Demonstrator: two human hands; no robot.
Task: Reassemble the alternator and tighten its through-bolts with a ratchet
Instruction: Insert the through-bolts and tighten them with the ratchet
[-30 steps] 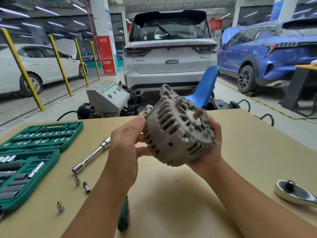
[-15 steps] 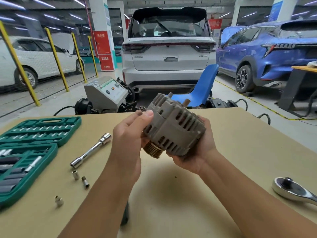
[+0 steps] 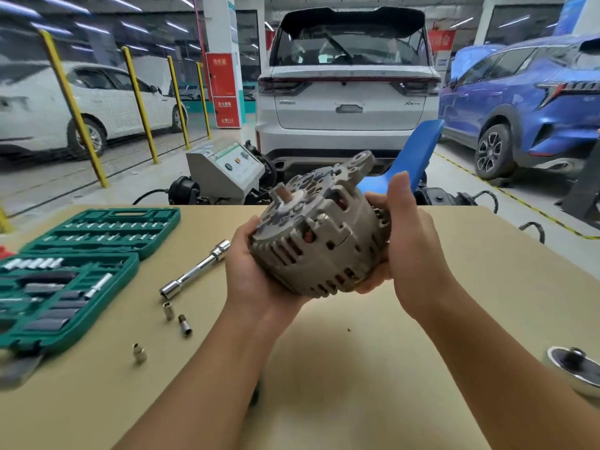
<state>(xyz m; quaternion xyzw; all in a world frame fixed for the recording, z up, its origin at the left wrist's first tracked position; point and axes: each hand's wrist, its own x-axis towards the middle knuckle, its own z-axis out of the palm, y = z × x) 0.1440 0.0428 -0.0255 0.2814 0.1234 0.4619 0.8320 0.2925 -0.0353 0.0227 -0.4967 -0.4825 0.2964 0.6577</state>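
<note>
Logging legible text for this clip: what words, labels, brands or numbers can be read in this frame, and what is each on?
Nothing reads with certainty.
White characters on the red pillar sign: too blurred to read.
Badges on the white SUV tailgate: blurred, unreadable.
Red banner behind the SUV: characters unreadable.
Panel of the grey machine: too small.
Alternator, held in the left hand and right hand, and green socket case: no visible text.

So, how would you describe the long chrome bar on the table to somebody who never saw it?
Start at the open green socket case on the table's left. Just right of it, toward the alternator, lies the extension bar, set diagonally. Unlike the three small loose sockets below it, it is long and thin with a thicker end at each tip.
</note>
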